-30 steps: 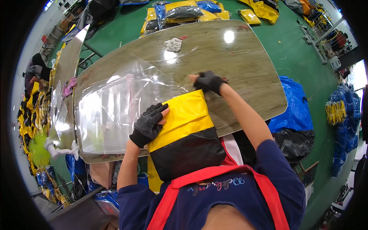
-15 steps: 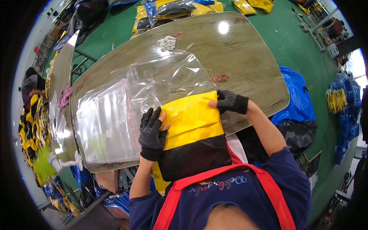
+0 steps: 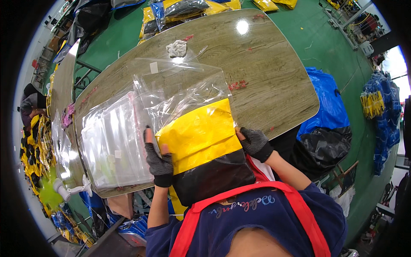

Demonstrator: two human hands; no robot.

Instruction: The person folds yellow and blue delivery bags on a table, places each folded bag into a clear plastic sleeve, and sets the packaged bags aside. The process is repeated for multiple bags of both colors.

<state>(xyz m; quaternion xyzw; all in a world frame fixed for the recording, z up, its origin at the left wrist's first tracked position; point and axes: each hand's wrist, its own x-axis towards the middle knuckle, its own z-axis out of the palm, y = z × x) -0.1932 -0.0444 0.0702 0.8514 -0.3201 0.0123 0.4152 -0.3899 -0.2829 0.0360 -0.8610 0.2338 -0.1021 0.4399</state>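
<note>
At the near edge of the wood-grain oval table [image 3: 274,85], a person in a dark blue top with red apron straps holds a folded yellow-and-black fabric item [image 3: 203,150]. The left hand [image 3: 156,156], in a dark fingerless glove, grips the item's left side, fingers closed around the edge and fingertips pointing away from the body. The right hand [image 3: 253,141], gloved the same way, clasps the item's right side. The item's long axis runs from the person's chest out over the table; its black end hangs past the near edge against the apron, while its yellow end points toward the table's middle.

That yellow end meets a clear plastic bag [image 3: 184,92] lying crumpled just beyond it; whether the fabric is already inside the bag's mouth cannot be told. Toward the near left corner lies a flat stack of clear plastic bags [image 3: 113,143], just beside the left hand.

Further out, near the far edge, a small crumpled white wad [image 3: 177,48] rests on the bare wood. Beyond the table, bagged yellow-and-black items [image 3: 171,13] lie on the green floor [image 3: 334,55].
</note>
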